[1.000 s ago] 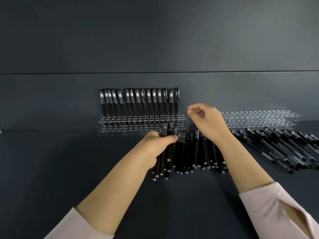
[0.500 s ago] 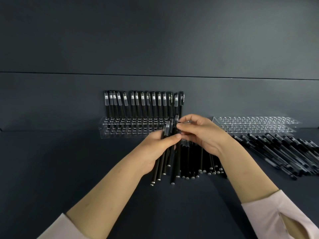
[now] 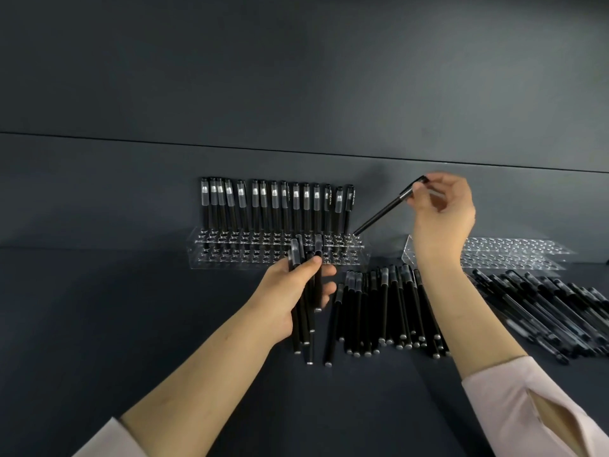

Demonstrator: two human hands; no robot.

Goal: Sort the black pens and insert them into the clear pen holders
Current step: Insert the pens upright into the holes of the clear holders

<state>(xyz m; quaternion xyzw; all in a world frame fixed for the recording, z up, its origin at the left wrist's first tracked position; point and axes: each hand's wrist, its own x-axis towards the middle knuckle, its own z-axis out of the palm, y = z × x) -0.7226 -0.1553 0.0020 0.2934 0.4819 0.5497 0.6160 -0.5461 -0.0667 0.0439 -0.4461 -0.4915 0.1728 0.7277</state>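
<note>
My left hand (image 3: 290, 298) grips a small bundle of black pens (image 3: 304, 311) just in front of the left clear pen holder (image 3: 204, 255). Several black pens (image 3: 276, 206) stand upright in that holder's back row. My right hand (image 3: 441, 216) pinches the cap end of a single black pen (image 3: 384, 211), which slants down with its lower tip at the holder's right end. A row of loose black pens (image 3: 385, 311) lies on the table between my forearms.
A second clear pen holder (image 3: 514, 255), with no pens in it, sits at the back right. Another heap of pens (image 3: 553, 311) lies at the far right. A dark wall rises right behind both holders.
My right hand pulled one pen out of the bundle in my left hand and lifted it up and to the right, tip toward the left holder's right end. My left hand kept its bundle.
</note>
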